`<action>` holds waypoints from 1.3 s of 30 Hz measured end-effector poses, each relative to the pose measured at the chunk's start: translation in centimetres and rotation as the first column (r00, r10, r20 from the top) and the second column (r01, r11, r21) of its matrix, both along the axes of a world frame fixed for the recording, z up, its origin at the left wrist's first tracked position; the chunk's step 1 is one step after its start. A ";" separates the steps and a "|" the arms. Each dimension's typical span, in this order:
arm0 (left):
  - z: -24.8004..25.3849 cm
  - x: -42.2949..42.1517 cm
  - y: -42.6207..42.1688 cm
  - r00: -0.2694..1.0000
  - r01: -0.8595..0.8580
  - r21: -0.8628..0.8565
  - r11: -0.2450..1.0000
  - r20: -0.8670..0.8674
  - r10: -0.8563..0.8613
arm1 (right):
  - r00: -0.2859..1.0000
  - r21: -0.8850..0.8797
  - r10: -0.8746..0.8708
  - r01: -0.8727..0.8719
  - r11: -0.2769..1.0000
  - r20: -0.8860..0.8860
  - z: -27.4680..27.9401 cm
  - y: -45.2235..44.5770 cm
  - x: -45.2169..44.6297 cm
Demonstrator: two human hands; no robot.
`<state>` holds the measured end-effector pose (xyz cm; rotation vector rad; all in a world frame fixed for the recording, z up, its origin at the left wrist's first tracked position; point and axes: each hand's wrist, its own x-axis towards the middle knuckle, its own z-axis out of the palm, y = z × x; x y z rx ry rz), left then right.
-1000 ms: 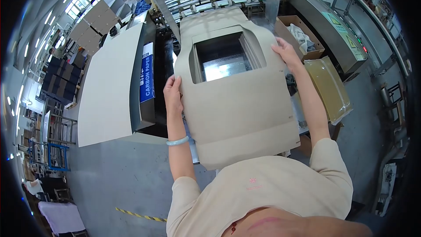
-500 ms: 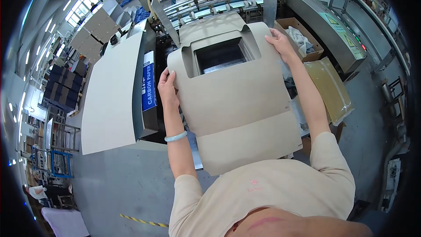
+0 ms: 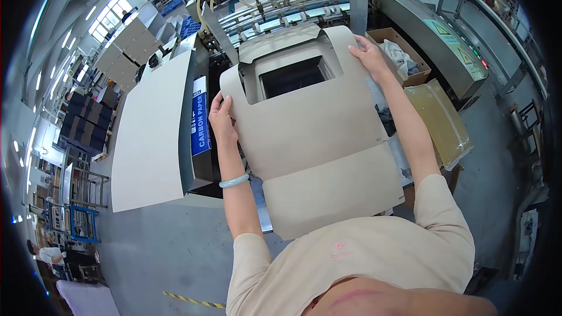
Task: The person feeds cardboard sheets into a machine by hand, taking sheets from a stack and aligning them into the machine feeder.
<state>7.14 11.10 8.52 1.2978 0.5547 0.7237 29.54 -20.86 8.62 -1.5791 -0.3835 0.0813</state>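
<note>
A large beige cardboard sheet with a rectangular cut-out near its far end is held in front of my chest. It has a crease across its lower part, and the near end reaches my shirt. My left hand grips its left edge, thumb on top and the other fingers partly hidden. On the far right corner, my right hand pinches the edge, which curls upward there. Behind it, another beige sheet lies against the machine, and a dark opening shows through the cut-out.
The machine with hoses and metal bars stands ahead. At left are a large pale board and a blue carbon paper box. On the right sit a carton with cloth and a yellowish wrapped package. A seated person is far left.
The sheet and my right hand have shifted slightly left. More beige surface shows inside the cut-out, above the dark opening. Both hands keep their hold.
</note>
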 end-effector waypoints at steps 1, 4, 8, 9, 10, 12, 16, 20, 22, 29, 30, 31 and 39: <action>0.1 0.0 0.0 1.000 0.000 -0.007 1.000 -0.006 0.000 | 1.000 -0.008 -0.006 0.006 1.000 0.000 -0.1 0.1 0.1; 0.1 0.1 0.0 1.000 0.001 -0.021 1.000 -0.018 -0.001 | 1.000 -0.025 -0.018 0.018 1.000 0.000 -0.3 0.1 0.2; 0.2 0.5 0.2 1.000 -0.002 -0.022 1.000 -0.017 0.002 | 0.999 -0.050 -0.033 0.032 0.998 -0.020 -0.1 0.2 0.1; 0.1 0.6 0.2 1.000 -0.001 -0.021 1.000 -0.015 0.001 | 0.999 -0.049 -0.034 0.033 0.998 -0.018 -0.2 0.2 0.2; 0.1 0.6 0.4 1.000 0.006 -0.024 1.000 -0.014 -0.006 | 0.999 -0.057 -0.036 0.035 0.998 -0.018 -0.5 0.3 0.4; 0.0 0.8 0.6 1.000 0.021 -0.030 0.999 -0.011 -0.021 | 0.999 -0.072 -0.043 0.041 0.997 -0.017 -1.0 0.4 0.8; -0.3 1.1 0.8 0.999 0.042 -0.038 0.998 -0.013 -0.042 | 0.999 -0.096 -0.037 0.035 0.995 -0.018 -1.4 0.4 1.2; -1.0 1.3 1.1 0.998 0.052 -0.050 0.997 -0.027 -0.054 | 0.999 -0.125 -0.025 0.021 0.992 -0.031 -2.1 0.4 1.4; -1.4 1.4 1.2 0.997 0.053 -0.062 0.997 -0.047 -0.056 | 0.999 -0.147 -0.021 0.014 0.989 -0.050 -2.5 0.3 1.5; -3.1 1.3 1.6 0.991 0.065 -0.085 0.994 -0.108 -0.074 | 0.996 -0.197 -0.075 0.064 0.978 -0.049 -4.3 0.0 1.1; -3.2 1.2 1.5 0.990 0.070 -0.086 0.994 -0.116 -0.080 | 0.995 -0.213 -0.067 0.051 0.976 -0.070 -4.5 -0.1 0.9; -3.3 1.1 1.5 0.989 0.075 -0.088 0.993 -0.123 -0.085 | 0.994 -0.228 -0.060 0.038 0.973 -0.092 -4.6 -0.2 0.8; -4.6 0.5 0.9 0.969 0.080 -0.092 0.992 -0.224 -0.099 | 0.958 -0.339 0.000 -0.102 0.935 -0.288 -5.1 -1.3 -0.2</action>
